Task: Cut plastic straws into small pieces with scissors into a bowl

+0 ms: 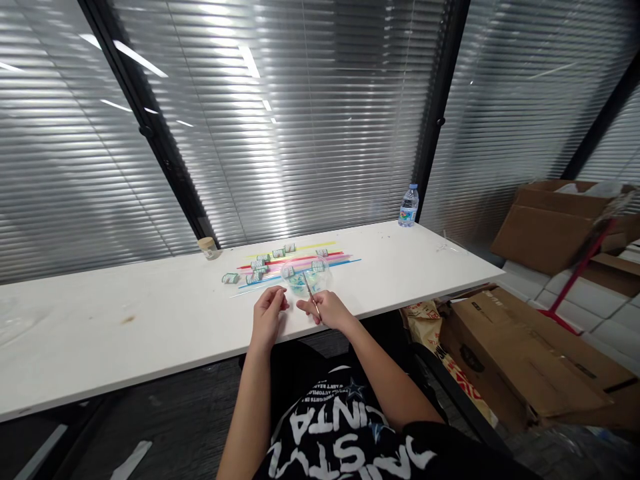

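My right hand (327, 310) is closed on a slim pair of scissors (311, 297), whose blades point up and away over a clear bowl (327, 280). Small blue-green bits lie in the bowl. To its left, my left hand (271, 310) rests above the table's front edge, thumb and fingers pressed together; anything between them is too small to make out. Behind both hands, thin coloured sticks (265, 267) in red, pink, yellow and blue lie across the table. Several small green-and-white packets (230, 278) are scattered on and around them, some at the bowl.
The white table (150, 347) runs along a glass wall with blinds. A small jar with a tan lid (206, 247) stands at the back left, a water bottle (409, 207) at the back right. Cardboard boxes (520, 353) and a red-handled tool (580, 280) are on the right.
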Demonstrator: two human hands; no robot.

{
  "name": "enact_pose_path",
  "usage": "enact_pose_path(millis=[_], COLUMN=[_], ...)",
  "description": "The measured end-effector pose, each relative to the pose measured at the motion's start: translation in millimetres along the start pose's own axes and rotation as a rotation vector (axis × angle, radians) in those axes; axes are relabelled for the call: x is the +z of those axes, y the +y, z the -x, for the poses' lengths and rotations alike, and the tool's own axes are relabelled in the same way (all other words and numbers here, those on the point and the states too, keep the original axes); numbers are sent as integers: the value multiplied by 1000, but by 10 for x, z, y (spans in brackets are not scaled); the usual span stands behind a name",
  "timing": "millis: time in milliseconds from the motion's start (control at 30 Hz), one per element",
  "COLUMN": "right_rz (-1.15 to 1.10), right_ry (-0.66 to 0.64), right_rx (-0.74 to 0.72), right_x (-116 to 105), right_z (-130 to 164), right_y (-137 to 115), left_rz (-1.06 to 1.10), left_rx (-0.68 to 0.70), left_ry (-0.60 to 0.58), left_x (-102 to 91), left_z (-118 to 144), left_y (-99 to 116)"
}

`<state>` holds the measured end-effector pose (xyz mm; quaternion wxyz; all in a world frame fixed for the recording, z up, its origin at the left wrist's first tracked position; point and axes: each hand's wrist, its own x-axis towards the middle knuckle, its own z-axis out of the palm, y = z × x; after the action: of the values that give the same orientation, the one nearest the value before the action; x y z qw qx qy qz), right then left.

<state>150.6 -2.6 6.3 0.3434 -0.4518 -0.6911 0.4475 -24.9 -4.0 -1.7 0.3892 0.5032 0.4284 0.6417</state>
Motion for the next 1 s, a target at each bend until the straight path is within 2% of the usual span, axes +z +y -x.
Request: enact_pose_path(millis=[367,1000], right_rz=[26,-2], right_ry=[-8,13], right_rx=[-9,9], right_x=[-2,13], right_z=[-4,-9], right_y=[8,10], left_rz=[-80,-90], left_rx=[0,20], left_ry=[30,28], left_x=[1,-15], left_z=[17,5], left_y=[9,-31])
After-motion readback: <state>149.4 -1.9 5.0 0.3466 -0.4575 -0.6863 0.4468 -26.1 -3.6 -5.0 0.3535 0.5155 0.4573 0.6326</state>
